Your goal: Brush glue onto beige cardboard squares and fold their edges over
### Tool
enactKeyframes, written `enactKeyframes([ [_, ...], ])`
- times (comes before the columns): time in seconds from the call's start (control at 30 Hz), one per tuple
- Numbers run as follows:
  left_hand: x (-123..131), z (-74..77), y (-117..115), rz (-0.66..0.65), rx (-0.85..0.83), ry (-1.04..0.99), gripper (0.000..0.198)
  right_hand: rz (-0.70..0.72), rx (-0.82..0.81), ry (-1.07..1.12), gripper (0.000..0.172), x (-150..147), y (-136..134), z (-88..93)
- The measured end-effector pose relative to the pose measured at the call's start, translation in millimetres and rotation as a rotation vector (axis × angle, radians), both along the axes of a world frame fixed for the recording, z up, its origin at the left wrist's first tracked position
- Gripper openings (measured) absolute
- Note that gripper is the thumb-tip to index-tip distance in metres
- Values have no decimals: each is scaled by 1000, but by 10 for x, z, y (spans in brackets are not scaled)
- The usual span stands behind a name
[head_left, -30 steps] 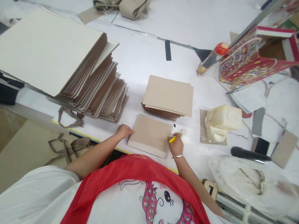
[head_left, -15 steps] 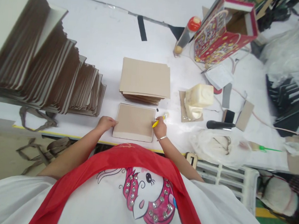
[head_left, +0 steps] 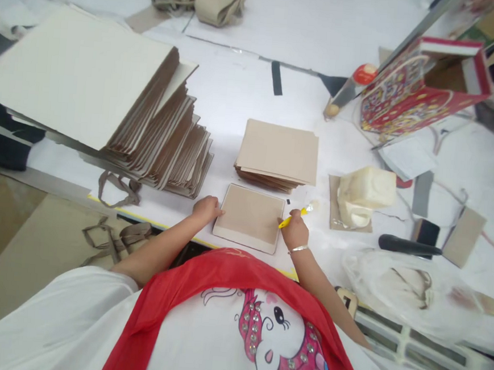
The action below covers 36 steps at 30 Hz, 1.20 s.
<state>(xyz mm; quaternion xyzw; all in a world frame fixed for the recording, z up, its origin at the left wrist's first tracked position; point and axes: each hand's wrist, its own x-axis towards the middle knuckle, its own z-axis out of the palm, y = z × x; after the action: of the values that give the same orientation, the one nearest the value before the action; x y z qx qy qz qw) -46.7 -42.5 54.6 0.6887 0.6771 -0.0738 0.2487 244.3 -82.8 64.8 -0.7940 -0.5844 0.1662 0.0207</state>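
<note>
A flat tan panel (head_left: 249, 216) with a paler strip along its near edge lies on the white table in front of me. My left hand (head_left: 206, 209) is closed at its left edge, thumb and fingers pinching the border. At the right edge is my right hand (head_left: 296, 230), closed around a small yellow-handled brush (head_left: 285, 222) whose pale bristles point up and away. Its fingertips also reach the panel's edge; I cannot make out whether they grip it. Just behind the panel stands a stack of tan sheets (head_left: 279, 150).
Tall leaning stacks of brown-edged boards (head_left: 76, 74) fill the left. To the right are a cut-open cream plastic container (head_left: 369, 186) on a card, a black-handled tool (head_left: 409, 245) and a plastic bag (head_left: 372, 280). Farther back stand a red-capped bottle (head_left: 350, 93) and a red patterned bag (head_left: 411, 101).
My view has swung left, so everything appears farther right and somewhat lower. Both hands stay at the panel's sides, with the brush still in the right hand.
</note>
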Motion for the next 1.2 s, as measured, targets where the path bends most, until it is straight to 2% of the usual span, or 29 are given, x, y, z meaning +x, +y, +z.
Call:
enactKeyframes([
  [0.07, 71, 54, -48, -114, 118, 15, 29, -32, 48, 5, 37, 75, -15, 238],
  [0.13, 185, 69, -110, -266, 215, -46, 25, -39, 109, 140, 40, 133, -42, 485],
  [0.2, 319, 42, -173, -420, 278, -136, 25, -47, 160, 393, 43, 117, -39, 672],
  [0.27, 437, -12, -227, -522, 307, -191, 27, -107, 174, 687, 47, -9, 34, 745],
  [0.33, 512, -78, -267, -566, 299, -196, 34, -201, 129, 945, 48, -241, 177, 685],
  [0.4, 539, -142, -289, -573, 278, -184, 41, -276, 49, 1113, 40, -535, 352, 524],
  [0.5, 530, -209, -295, -578, 260, -171, 46, -332, -37, 1185, 23, -942, 575, 237],
  [0.6, 521, -239, -301, -588, 247, -153, 46, -378, -59, 1193, 14, -1089, 677, 41],
  [0.7, 526, -256, -318, -585, 243, -140, 43, -461, -40, 1158, 11, -852, 628, -20],
  [0.9, 552, -285, -322, -590, 272, -95, 42, -665, 81, 1071, 12, 29, 320, 45],
  [1.03, 554, -273, -343, -639, 300, -77, 41, -739, 134, 1075, 13, 220, 160, 118],
  [1.13, 534, -293, -347, -704, 333, -88, 39, -728, 170, 1101, 19, 306, -71, 265],
  [1.2, 527, -338, -317, -775, 332, -131, 35, -631, 219, 1107, 29, 455, -313, 373],
])
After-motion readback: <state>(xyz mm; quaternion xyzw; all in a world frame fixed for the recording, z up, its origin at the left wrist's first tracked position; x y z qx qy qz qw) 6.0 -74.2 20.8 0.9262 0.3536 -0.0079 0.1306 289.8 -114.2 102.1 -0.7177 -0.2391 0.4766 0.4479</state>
